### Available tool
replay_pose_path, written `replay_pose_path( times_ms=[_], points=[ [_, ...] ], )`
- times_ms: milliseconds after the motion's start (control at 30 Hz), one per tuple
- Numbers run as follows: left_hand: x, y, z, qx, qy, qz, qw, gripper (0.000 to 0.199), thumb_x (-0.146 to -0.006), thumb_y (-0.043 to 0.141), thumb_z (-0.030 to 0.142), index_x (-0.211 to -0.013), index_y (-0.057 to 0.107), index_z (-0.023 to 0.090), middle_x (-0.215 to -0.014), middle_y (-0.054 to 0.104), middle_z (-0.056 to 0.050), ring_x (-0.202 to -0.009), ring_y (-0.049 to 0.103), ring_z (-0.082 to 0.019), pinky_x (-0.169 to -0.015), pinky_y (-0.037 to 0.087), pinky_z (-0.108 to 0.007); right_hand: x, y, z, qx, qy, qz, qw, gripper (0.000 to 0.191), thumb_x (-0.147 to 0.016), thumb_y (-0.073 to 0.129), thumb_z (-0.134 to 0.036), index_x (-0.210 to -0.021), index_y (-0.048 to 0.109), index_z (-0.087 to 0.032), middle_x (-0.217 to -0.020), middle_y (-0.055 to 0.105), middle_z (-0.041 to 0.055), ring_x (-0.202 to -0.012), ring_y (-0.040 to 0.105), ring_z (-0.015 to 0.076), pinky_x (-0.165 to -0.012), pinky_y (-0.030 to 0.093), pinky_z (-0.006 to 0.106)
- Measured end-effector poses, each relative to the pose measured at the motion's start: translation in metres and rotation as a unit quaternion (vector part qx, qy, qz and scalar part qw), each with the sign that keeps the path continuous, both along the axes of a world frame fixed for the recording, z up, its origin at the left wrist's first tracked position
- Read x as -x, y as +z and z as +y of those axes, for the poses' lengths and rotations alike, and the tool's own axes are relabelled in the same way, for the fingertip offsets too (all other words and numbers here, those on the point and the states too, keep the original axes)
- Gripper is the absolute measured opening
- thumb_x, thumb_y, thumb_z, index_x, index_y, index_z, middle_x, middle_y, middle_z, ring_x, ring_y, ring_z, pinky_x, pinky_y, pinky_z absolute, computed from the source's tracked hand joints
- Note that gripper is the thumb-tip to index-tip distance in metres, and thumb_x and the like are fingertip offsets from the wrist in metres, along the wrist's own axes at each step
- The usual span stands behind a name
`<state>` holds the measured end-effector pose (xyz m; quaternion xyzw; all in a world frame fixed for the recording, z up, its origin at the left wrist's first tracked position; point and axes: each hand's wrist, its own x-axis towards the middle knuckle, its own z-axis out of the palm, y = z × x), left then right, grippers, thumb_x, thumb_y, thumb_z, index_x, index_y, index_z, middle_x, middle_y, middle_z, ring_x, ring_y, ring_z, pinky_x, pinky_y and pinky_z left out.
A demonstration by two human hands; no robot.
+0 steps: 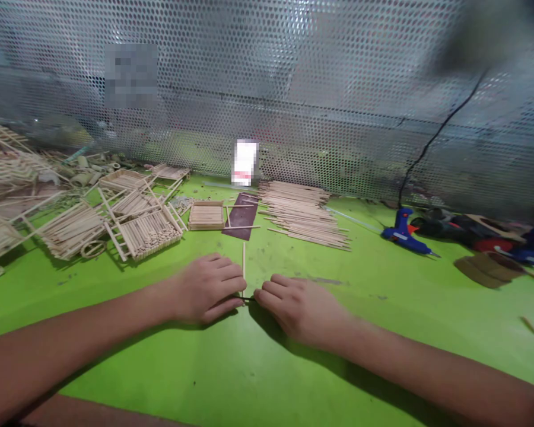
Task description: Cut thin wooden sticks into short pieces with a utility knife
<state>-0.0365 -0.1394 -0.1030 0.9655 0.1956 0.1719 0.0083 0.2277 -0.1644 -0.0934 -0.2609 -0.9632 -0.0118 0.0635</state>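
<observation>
A thin wooden stick (244, 261) lies upright in the picture on the green table (196, 367), between my hands. The fingers of my left hand (211, 287) are pressed together on the stick near its lower end. My right hand (293, 302) is closed round a thin dark tool (249, 299), which crosses the stick close to that end. Most of the tool is hidden in the fingers. Behind my hands a small stick-built frame (206, 214) stands beside a dark flat piece (244, 216), with a pile of loose sticks (300, 210) to its right.
Several stick-built carts (145, 231) are heaped at the left. A blue glue gun (407, 234) with a black cord lies at the right, near a brown curved piece (487, 268). A perforated metal screen (338, 118) runs along the back.
</observation>
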Motion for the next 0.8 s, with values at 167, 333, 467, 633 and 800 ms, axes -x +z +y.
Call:
replay_pose_path(
  times_ms=[167, 333, 467, 633, 800],
  points=[
    [-0.0047, 0.0007, 0.0022, 0.011, -0.025, 0.023, 0.999, 0.017, -0.096, 0.064, 0.017, -0.082, 0.056, 0.019, -0.078, 0.062, -0.001, -0.073, 0.053, -0.019, -0.067, 0.037, -0.035, 0.0013, 0.0009, -0.0006, 0.001, -0.003, 0.002, 1.000, 0.014, -0.091, 0.058, -0.005, -0.095, 0.059, -0.019, -0.081, 0.062, 0.0015, -0.075, 0.051, 0.0181, -0.063, 0.031, 0.031],
    [-0.0055, 0.0031, 0.0042, 0.034, -0.045, 0.029, 0.998, 0.021, -0.093, 0.064, 0.011, -0.078, 0.054, 0.019, -0.076, 0.064, -0.001, -0.069, 0.051, -0.017, -0.063, 0.036, -0.035, 0.0059, 0.0020, 0.0015, 0.023, -0.004, 0.000, 1.000, 0.017, -0.089, 0.059, -0.002, -0.093, 0.059, -0.018, -0.084, 0.064, 0.0016, -0.074, 0.050, 0.0170, -0.063, 0.032, 0.031],
    [-0.0028, 0.0020, 0.0034, 0.025, -0.025, 0.036, 0.999, 0.017, -0.096, 0.062, 0.015, -0.080, 0.057, 0.018, -0.076, 0.064, -0.001, -0.069, 0.052, -0.018, -0.064, 0.037, -0.035, 0.0072, 0.0023, 0.0030, 0.023, -0.006, -0.002, 1.000, 0.015, -0.090, 0.058, -0.003, -0.093, 0.059, -0.018, -0.085, 0.064, 0.0016, -0.074, 0.051, 0.0169, -0.065, 0.035, 0.031],
    [0.0011, 0.0003, -0.0002, 0.043, 0.035, 0.014, 0.998, 0.030, -0.102, 0.060, 0.041, -0.115, 0.068, 0.015, -0.108, 0.074, -0.010, -0.089, 0.066, -0.025, -0.079, 0.050, -0.040, 0.0063, -0.0004, 0.0021, 0.011, -0.010, -0.007, 1.000, 0.011, -0.092, 0.061, -0.010, -0.098, 0.060, -0.019, -0.087, 0.065, 0.0023, -0.077, 0.054, 0.0185, -0.066, 0.037, 0.032],
    [0.0009, -0.0029, -0.0016, 0.064, 0.051, 0.012, 0.997, 0.047, -0.104, 0.058, 0.051, -0.137, 0.068, 0.019, -0.140, 0.070, -0.012, -0.122, 0.068, -0.031, -0.102, 0.053, -0.050, 0.0054, -0.0033, 0.0011, -0.009, -0.008, -0.010, 1.000, 0.010, -0.094, 0.061, -0.013, -0.101, 0.061, -0.018, -0.088, 0.065, 0.0028, -0.078, 0.054, 0.0196, -0.067, 0.038, 0.034]
  ],
)
